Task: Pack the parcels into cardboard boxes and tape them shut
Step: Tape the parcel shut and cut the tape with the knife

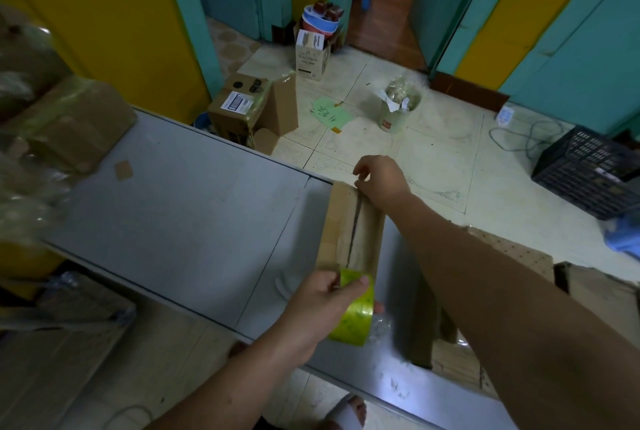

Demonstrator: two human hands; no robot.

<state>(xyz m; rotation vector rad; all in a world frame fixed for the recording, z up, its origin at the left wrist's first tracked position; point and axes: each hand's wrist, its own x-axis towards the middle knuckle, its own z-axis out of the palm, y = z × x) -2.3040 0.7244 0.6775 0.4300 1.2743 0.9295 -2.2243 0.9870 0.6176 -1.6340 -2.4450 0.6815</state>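
Desk point(173, 204): grey and long; it carries all the task's things.
Wrapped parcels point(69, 124): brown and tape-bound, piled at the desk's left end. They are blurred and well apart from both hands.
Cardboard box point(337, 221): narrow, flaps folded down, lying on the right part of the desk at its far edge. Its long axis runs straight away from the person.
Right hand point(381, 180): reaches over the box to its far end with the fingers curled at the top edge. Whether they pinch a tape end or the box edge cannot be told.
Left hand point(322, 305): at the near end of the box, gripping the tape roll, thumb on its outer face.
Tape roll point(353, 318): yellow-green, touching the near end of the box and in line with the seam.
Seam point(355, 225): a dark line along the middle of the box, between the two hands. Whether clear tape already covers it cannot be told.
Governing relation: the box lies lengthwise between the hands, with the roll at the near end under the nearer left hand and the right hand at the far end.
Judgement: taping step in hand. The next move likely calls for the strip to follow the seam and be pressed flat.
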